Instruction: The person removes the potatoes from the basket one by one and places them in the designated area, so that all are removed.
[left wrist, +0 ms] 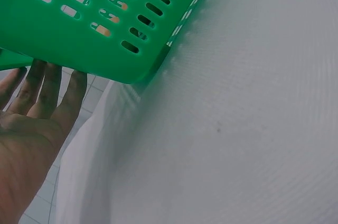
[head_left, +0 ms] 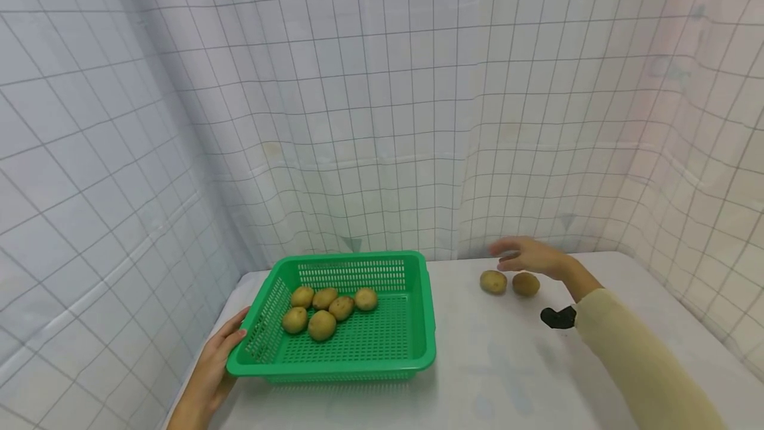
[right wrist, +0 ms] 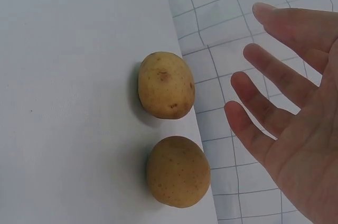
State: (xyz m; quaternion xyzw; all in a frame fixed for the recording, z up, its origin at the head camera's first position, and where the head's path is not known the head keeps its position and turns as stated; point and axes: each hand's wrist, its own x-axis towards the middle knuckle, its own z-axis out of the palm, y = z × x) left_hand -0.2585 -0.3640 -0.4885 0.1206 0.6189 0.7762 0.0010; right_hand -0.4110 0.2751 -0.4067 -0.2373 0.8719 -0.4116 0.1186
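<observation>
Basket (head_left: 418, 324) hides left hand (head_left: 217, 357) fingertips; forearm cut off.

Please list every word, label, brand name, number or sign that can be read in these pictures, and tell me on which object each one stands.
There are none: no readable text shows in any view.
Green basket: plain perforated plastic, no label or brand.
Potatoes on the table: bare skin, no sticker.
Gridded curtain: only lines; small grey triangle marks, no letters.
Black object by the right sleeve: too small to tell any marking.
</observation>
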